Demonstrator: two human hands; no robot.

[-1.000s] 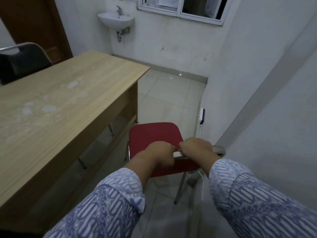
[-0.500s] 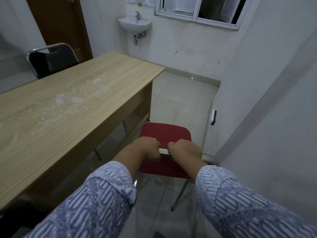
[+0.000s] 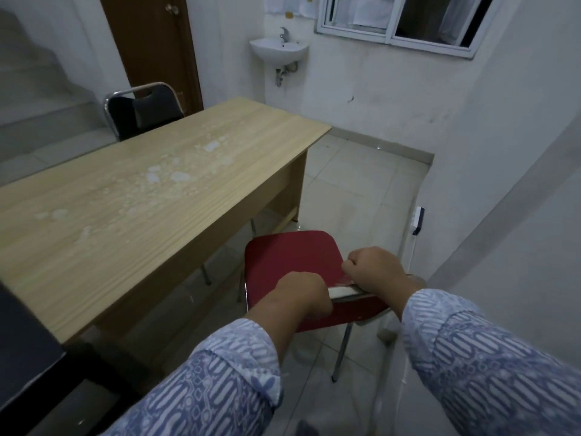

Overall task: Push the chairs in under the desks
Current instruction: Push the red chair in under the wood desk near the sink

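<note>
Two hands are gripping the top rail of the red chair (image 3: 289,262) in the lower middle of the frame. The left hand (image 3: 303,294) is curling its fingers over the rail near the centre. The right hand (image 3: 375,272) is closing round it just to the right, with a short pale stretch of rail showing between them. Patterned blue-and-white sleeves (image 3: 226,382) are covering both forearms.

The red chair is standing on the pale tiled floor (image 3: 355,184), close beside the long near edge of the wooden desk (image 3: 125,215), with its seat lying outside the desktop and pointing toward the top of the frame. White blotches are marking the desktop, which is filling the left half.

At upper left, a black chair (image 3: 147,110) is sitting behind the desk's far edge, in front of a brown door (image 3: 151,42). A white sink (image 3: 278,51) is hanging on the far wall at top centre, with a window (image 3: 399,26) to its right.
</note>
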